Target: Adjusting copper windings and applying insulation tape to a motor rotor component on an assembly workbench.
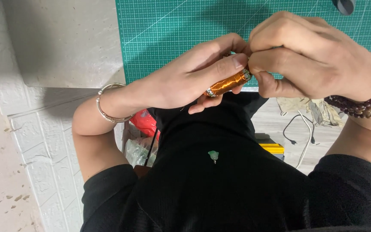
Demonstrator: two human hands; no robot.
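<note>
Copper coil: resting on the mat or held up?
Held up: the copper coil sits tilted in the left hand, right hand pinching its upper end.

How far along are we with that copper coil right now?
Looks done: the copper-wire-wound cylindrical coil appears fully wrapped between its silver ends. In hand: the left hand cradles it, and the right hand pinches at its upper end. What remains is hidden under the fingers, above the green cutting mat.

Both hands meet over the near edge of the green cutting mat (172,25) on the worktop (65,43). The left hand (190,79) holds a copper wire coil (228,83); its fingers (230,62) wrap around it. The right hand (310,56) pinches the end of the coil.
</note>
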